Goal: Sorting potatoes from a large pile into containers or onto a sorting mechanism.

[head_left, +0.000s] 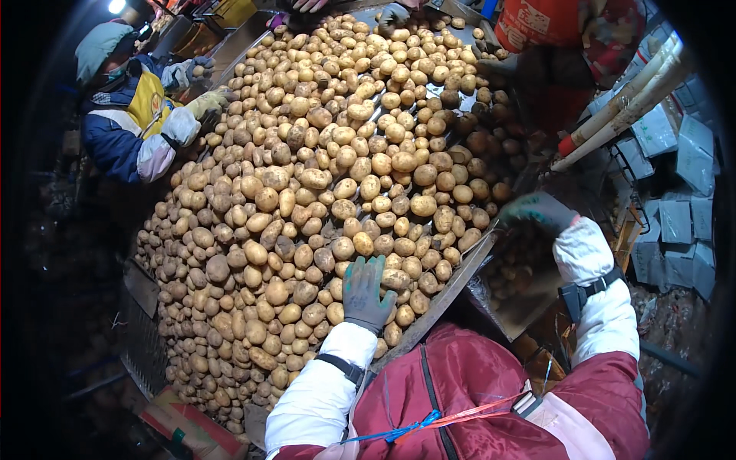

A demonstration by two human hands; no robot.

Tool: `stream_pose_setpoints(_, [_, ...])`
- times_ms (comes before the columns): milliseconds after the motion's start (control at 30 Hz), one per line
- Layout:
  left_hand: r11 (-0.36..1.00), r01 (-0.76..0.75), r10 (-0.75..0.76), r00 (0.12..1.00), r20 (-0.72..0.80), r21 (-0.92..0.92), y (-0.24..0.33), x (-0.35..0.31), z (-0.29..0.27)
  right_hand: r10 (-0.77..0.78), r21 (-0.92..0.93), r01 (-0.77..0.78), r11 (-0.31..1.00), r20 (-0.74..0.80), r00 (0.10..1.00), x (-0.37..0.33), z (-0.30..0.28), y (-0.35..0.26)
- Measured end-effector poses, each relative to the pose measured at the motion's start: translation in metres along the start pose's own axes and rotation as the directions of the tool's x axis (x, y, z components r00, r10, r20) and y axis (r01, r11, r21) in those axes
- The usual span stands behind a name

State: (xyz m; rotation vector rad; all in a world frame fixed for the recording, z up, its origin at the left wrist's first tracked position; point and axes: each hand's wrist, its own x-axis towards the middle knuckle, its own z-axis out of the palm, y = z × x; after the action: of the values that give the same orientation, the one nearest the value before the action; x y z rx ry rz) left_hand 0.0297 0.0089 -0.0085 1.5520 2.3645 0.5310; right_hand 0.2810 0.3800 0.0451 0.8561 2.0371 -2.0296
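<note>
Head view shows a broad heap of potatoes (307, 184) filling the middle of the frame, spread over a sorting table whose metal rim (441, 303) slants across the lower right of centre. The left hand (364, 293), in a grey glove with green fingers, lies just below the frame's centre, palm down on the near potatoes; its fingers are stretched out toward the top of the frame and are not curled around any potato. The right hand (538, 211), in a similar glove, is bent over the right edge of the table, above a box (529, 310) with some potatoes inside; its fingertips are too dark to tell whether it grips anything. White sleeves (594, 253) with black straps cover both forearms, and a maroon garment (468, 376) fills the bottom of the frame. At upper left, a co-worker in a yellow apron (149, 103) has gloved hands at the heap's edge. Another person in red (537, 23) stands at upper right. Pale poles (625, 103) slant beside them, and pale packages (678, 215) are stacked at far right.
</note>
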Motion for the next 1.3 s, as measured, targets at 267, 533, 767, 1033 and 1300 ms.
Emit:
stream_pose_setpoints(267, [1.000, 0.009, -0.009, 0.999, 0.040, -0.009, 0.001, 0.004, -0.004, -0.158, 0.031, 0.189, 0.982, -0.425, 0.891, 0.195, 0.057, -0.068])
stream_pose_setpoints(533, [0.999, 0.040, -0.039, 0.996, 0.081, -0.015, -0.002, 0.005, -0.006, -0.219, -0.273, 0.126, 0.954, -0.343, 0.913, 0.297, 0.070, -0.066])
stream_pose_setpoints(767, [0.997, 0.065, -0.062, 0.994, 0.089, -0.029, -0.005, 0.003, -0.004, -0.036, 0.679, -0.034, 0.734, 0.089, 0.995, 0.226, 0.036, -0.093])
stream_pose_setpoints(1033, [0.998, 0.059, -0.060, 0.993, 0.103, 0.009, -0.001, 0.008, -0.002, -0.033, 0.788, -0.098, 0.608, 0.148, 0.988, 0.209, 0.031, -0.067])
stream_pose_setpoints(1300, [0.997, 0.062, -0.067, 0.991, 0.117, 0.051, 0.001, 0.002, -0.006, 0.049, 0.557, -0.026, 0.830, -0.027, 0.998, 0.206, 0.053, -0.068])
